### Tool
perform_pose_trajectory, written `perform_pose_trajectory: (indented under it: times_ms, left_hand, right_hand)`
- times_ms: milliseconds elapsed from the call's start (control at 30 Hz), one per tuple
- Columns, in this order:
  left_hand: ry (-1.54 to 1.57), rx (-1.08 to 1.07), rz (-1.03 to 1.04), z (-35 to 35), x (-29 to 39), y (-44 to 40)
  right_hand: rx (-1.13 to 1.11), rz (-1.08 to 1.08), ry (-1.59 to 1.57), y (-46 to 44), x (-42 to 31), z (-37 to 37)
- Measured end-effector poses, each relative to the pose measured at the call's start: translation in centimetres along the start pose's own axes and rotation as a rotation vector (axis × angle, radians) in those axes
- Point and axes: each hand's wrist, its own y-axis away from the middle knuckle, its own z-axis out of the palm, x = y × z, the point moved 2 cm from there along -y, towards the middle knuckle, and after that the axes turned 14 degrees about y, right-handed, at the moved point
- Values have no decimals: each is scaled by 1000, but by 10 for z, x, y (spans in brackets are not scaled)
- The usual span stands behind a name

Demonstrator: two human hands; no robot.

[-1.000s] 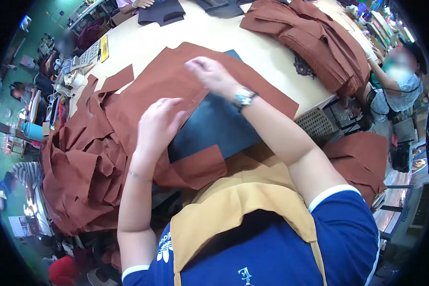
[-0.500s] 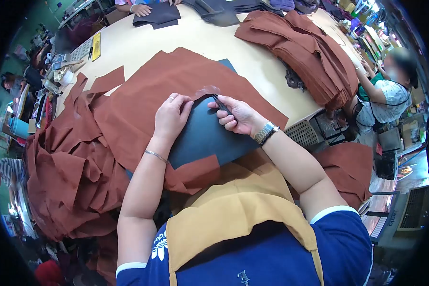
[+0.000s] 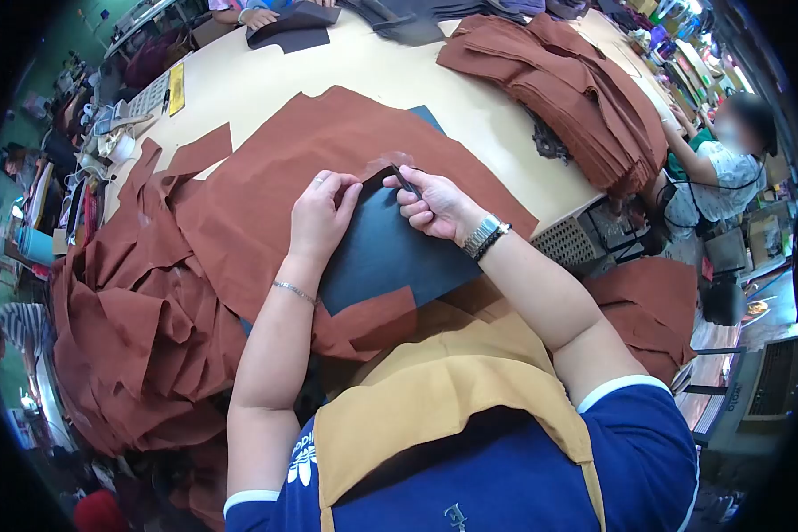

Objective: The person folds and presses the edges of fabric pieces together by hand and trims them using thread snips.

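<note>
My right hand [image 3: 436, 204] is closed around a dark tool [image 3: 408, 183], its tip at the edge of the brown cloth [image 3: 284, 168]. My left hand [image 3: 319, 211] pinches that edge just beside it, thumb against fingers. From my head camera, the cloth lies near the table's [image 3: 363, 66] near edge, partly over a blue sheet [image 3: 381, 253]. A rumpled brown heap [image 3: 142, 328] spills past the left edge; a brown stack [image 3: 567, 97] lies along the right edge. At the far edge, a co-worker's hand [image 3: 259, 18] touches dark cloth [image 3: 291, 25]. Another person [image 3: 718, 177] sits beyond the right edge.
</note>
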Motion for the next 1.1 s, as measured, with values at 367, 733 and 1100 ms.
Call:
perform_pose_trajectory:
  times_ms: [367,733,1100]
  left_hand:
    - [53,19,15,1,-2,0]
    - [47,18,3,1,-3,-2]
    - [27,23,3,2,-6,-1]
  right_hand:
    - [7,-3,33,1,-2,7]
    - [1,-3,43,-1,0,6]
    - [13,-37,106,-4,2,6]
